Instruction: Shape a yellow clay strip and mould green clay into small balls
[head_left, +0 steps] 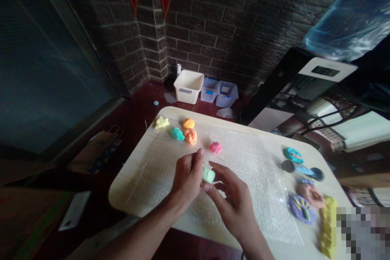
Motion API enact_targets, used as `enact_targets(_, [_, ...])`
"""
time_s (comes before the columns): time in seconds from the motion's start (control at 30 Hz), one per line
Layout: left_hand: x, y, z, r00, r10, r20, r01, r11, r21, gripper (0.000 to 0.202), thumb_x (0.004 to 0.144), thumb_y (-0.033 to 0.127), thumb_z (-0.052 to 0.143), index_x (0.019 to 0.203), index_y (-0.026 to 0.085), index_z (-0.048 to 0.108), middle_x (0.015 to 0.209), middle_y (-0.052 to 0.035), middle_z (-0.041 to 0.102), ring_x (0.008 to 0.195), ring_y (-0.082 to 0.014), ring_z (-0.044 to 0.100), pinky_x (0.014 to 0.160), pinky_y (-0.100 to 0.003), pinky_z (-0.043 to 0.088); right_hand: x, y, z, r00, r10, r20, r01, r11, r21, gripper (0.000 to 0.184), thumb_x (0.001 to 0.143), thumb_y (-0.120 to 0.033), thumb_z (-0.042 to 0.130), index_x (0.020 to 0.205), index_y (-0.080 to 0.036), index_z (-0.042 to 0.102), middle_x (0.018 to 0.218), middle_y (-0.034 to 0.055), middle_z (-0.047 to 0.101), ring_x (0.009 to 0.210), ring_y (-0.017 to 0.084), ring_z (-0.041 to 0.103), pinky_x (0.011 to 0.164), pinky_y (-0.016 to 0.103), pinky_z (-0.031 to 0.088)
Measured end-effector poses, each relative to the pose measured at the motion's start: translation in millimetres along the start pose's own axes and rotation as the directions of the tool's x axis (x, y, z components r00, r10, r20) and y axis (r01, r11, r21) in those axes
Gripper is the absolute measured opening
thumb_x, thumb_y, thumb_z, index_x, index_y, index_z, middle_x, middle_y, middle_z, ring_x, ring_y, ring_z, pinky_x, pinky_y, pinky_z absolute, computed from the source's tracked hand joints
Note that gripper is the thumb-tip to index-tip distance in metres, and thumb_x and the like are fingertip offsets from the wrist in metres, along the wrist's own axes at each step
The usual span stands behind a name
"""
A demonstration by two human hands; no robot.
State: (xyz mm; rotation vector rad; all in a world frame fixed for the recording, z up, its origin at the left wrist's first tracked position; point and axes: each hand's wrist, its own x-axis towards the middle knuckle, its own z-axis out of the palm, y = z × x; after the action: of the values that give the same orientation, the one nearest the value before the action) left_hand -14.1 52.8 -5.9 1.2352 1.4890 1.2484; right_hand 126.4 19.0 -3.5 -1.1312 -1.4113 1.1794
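While five shaped pieces (191, 136) lie at upper centre (other pieces (301, 208) at right), the green lump (209, 175) seems barely formed, pinched mid-frame between the curled fingers of left hand (187, 178) and right hand (234, 200).

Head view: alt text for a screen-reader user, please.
The left hand and right hand pinch a pale green clay lump between them, above bubble wrap on a light wooden table. Small coloured clay shapes lie toward the table's far-left and right edges.
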Motion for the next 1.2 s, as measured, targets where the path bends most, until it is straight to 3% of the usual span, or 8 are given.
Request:
enact_targets(0.27, [1.4, -3.5, -2.3, 0.993, 0.042, 0.111, -0.054, 0.993, 0.106, 0.057, 0.108, 0.051, 0.037, 0.059, 0.022, 0.042, 0.051, 0.0034, 0.043, 0.050, -0.0141, 0.045, 0.054, -0.030, 0.029, -0.3, 2.9, -2.8, 0.999, 0.042, 0.008, -0.042, 0.999, -0.013, 0.022, 0.090, -0.032, 0.082, 0.109, -0.021, 0.079, 0.081, 0.0043, 0.076, 0.073, 0.018, 0.071, 0.060, 0.025, 0.054])
enact_targets(0.47, [-3.8, 4.8, -10.9, 0.910, 0.207, 0.359, -0.261, 0.959, 0.108, 0.031, 0.109, 0.043, 0.042, 0.098, 0.021, 0.062, 0.081, 0.0003, 0.065, 0.076, -0.0175, 0.063, 0.072, -0.029, 0.043, 12.6, 9.4, -9.5, 0.992, 0.120, -0.027, -0.116, 0.988, 0.101, 0.030, 0.093, -0.046, 0.078, 0.092, -0.016, 0.076, 0.068, 0.0030, 0.071, 0.061, 0.015, 0.065, 0.059, 0.026, 0.053])
enact_targets(0.57, [-5.7, -0.7, -4.7, 0.915, 0.221, 0.338, -0.296, 0.937, 0.188, 0.036, 0.111, 0.039, 0.034, 0.088, 0.022, 0.056, 0.075, -0.0005, 0.063, 0.073, -0.0194, 0.064, 0.072, -0.030, 0.044, 9.9, 12.0, -1.1, 0.986, 0.166, -0.002, -0.163, 0.972, 0.167, 0.038, 0.098, -0.054, 0.069, 0.090, -0.017, 0.069, 0.066, 0.0013, 0.068, 0.054, 0.013, 0.061, 0.053, 0.025, 0.052])
enact_targets(0.67, [-7.3, -6.6, 5.1, 0.922, 0.275, 0.273, -0.358, 0.875, 0.327, 0.036, 0.111, 0.035, 0.030, 0.085, 0.023, 0.052, 0.071, -0.0023, 0.064, 0.068, -0.0212, 0.064, 0.067, -0.032, 0.043, 3.0, 15.3, 12.7, 0.961, 0.260, -0.092, -0.238, 0.950, 0.201, 0.045, 0.101, -0.063, 0.058, 0.089, -0.020, 0.061, 0.057, -0.0040, 0.058, 0.044, 0.011, 0.051, 0.041, 0.022, 0.043])
enact_targets(0.77, [-10.2, -6.4, 14.2, 0.888, 0.314, 0.337, -0.437, 0.804, 0.403, 0.030, 0.109, 0.029, 0.033, 0.085, 0.023, 0.050, 0.070, -0.0034, 0.067, 0.062, -0.0214, 0.065, 0.061, -0.032, 0.042, 0.6, 19.2, 20.3, 0.911, 0.366, -0.191, -0.306, 0.909, 0.284, 0.051, 0.099, -0.069, 0.054, 0.080, -0.022, 0.055, 0.051, -0.0079, 0.046, 0.038, 0.009, 0.039, 0.035, 0.019, 0.033])
enact_targets(0.9, [-13.4, -3.2, 24.7, 0.833, 0.409, 0.372, -0.542, 0.735, 0.408, 0.025, 0.107, 0.026, 0.035, 0.088, 0.023, 0.051, 0.075, -0.0069, 0.072, 0.065, -0.0230, 0.070, 0.060, -0.032, 0.043, 5.9, 21.3, 15.1, 0.860, 0.389, -0.329, -0.279, 0.900, 0.335, 0.051, 0.095, -0.064, 0.064, 0.071, -0.022, 0.051, 0.058, -0.0053, 0.045, 0.048, 0.010, 0.042, 0.041, 0.020, 0.038])
enact_targets(1.1, [-13.5, -3.1, 30.9, 0.789, 0.522, 0.323, -0.609, 0.729, 0.311, 0.023, 0.105, 0.021, 0.038, 0.085, 0.023, 0.048, 0.071, -0.0054, 0.070, 0.063, -0.0206, 0.069, 0.059, -0.031, 0.041, 8.7, 19.3, -0.5, 0.902, 0.370, -0.224, -0.322, 0.920, 0.221, 0.059, 0.095, -0.069, 0.058, 0.062, -0.022, 0.048, 0.052, -0.0049, 0.040, 0.046, 0.010, 0.035, 0.040, 0.022, 0.025])
enact_targets(1.2, [-16.9, -3.1, 31.1, 0.829, 0.474, 0.298, -0.551, 0.786, 0.281, 0.023, 0.104, 0.020, 0.040, 0.082, 0.024, 0.044, 0.066, -0.0022, 0.065, 0.059, -0.0190, 0.065, 0.058, -0.030, 0.037, 8.4, 17.6, -4.0, 0.928, 0.300, -0.220, -0.282, 0.953, 0.111, 0.060, 0.098, -0.070, 0.052, 0.063, -0.022, 0.047, 0.053, -0.0047, 0.040, 0.049, 0.010, 0.033, 0.043, 0.023, 0.025])
